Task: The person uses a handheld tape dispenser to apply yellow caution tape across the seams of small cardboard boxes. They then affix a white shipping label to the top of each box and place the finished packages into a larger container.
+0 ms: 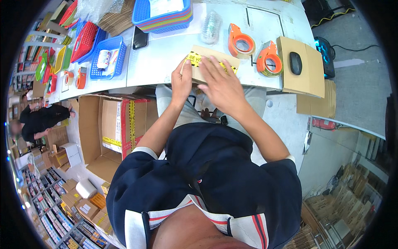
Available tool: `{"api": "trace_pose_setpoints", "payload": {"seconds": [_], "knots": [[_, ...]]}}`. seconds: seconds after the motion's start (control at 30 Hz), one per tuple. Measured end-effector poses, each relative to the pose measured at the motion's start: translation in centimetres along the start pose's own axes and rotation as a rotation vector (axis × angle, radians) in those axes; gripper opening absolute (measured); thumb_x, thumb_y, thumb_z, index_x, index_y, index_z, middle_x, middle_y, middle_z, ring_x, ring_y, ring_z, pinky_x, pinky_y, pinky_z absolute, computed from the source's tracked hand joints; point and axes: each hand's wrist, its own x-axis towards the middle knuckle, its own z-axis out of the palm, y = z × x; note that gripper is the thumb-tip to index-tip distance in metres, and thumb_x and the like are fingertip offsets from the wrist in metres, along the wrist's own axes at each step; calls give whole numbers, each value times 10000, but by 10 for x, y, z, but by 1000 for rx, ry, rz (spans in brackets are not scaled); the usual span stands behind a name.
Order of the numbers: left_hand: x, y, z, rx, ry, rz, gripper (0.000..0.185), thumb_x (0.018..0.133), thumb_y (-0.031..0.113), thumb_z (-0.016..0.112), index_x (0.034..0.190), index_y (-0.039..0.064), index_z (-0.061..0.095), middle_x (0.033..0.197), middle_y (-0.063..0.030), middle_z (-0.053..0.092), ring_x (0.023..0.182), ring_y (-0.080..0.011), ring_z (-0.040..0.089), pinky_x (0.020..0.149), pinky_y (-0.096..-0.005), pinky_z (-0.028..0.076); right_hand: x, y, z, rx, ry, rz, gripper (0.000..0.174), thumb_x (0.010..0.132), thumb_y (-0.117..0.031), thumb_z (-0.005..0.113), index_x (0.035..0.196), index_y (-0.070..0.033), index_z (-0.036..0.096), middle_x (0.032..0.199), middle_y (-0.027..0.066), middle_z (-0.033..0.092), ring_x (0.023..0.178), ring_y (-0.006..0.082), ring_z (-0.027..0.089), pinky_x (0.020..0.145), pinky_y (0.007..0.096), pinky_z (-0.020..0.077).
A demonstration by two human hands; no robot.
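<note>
A small cardboard box point(214, 53) rests at the front edge of the white table, with a strip of yellow-and-black printed tape point(195, 58) across its top. My left hand point(182, 81) grips the box's left end, the thumb lying on top near the tape. Flat over the box's upper face and tape lies my right hand point(222, 85), its fingers spread and slightly blurred. Just beyond the box is a bubble-wrapped item point(211, 27). Two orange tape dispensers, one point(241, 42) nearer the box and another point(270, 60) farther right, stand on the table.
A stack of plastic baskets point(163, 18) and a phone point(140, 38) sit farther back. To the left, a blue basket point(108, 57) holds a white bottle. At right, a mouse point(295, 63) lies on cardboard. A large open carton point(90, 130) stands below left; a person point(43, 118) is beyond.
</note>
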Motion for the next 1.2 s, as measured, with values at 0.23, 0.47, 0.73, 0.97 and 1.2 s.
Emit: {"api": "trace_pose_setpoints", "payload": {"seconds": [0.23, 0.47, 0.73, 0.97, 1.2], "knots": [[-4, 7, 17, -42, 35, 18, 409, 1056, 265, 599, 1290, -63, 669, 1081, -139, 740, 1001, -148, 650, 898, -284, 507, -58, 26, -14, -54, 94, 117, 594, 977, -380, 631, 1476, -71, 540, 1608, 98, 443, 1494, 352, 386, 1209, 560, 304], [44, 26, -4, 180, -216, -145, 386, 895, 333, 787, 758, 30, 591, 745, -41, 625, 725, -105, 540, 687, -280, 453, -51, 23, -17, 201, 254, 158, 482, 930, -260, 696, 1330, -4, 613, 1445, 220, 534, 1379, 416, 486, 1117, 507, 412], [27, -17, 2, 521, -140, 19, 618, 1063, 539, 459, 942, -17, 702, 806, -210, 693, 825, -329, 689, 802, -415, 515, -51, 40, 9, 624, 550, 557, 481, 897, -187, 809, 1269, 10, 577, 1161, 127, 640, 1001, 215, 661, 836, 369, 563], [-20, 40, 2, 550, -286, -116, 641, 1004, 568, 579, 1381, 50, 592, 1040, -161, 691, 869, -292, 709, 833, -399, 554, -61, 39, 7, 760, 365, 677, 601, 865, -211, 813, 1337, 56, 554, 1173, 181, 612, 1021, 259, 666, 856, 381, 548], [-27, 29, -1, 487, -291, -19, 594, 1053, 529, 502, 1455, 96, 557, 1284, -205, 617, 1139, -350, 653, 991, -424, 497, -67, 29, 15, 816, 395, 684, 466, 961, -153, 685, 1373, 26, 560, 1207, 174, 601, 1086, 256, 628, 940, 376, 511]]}}
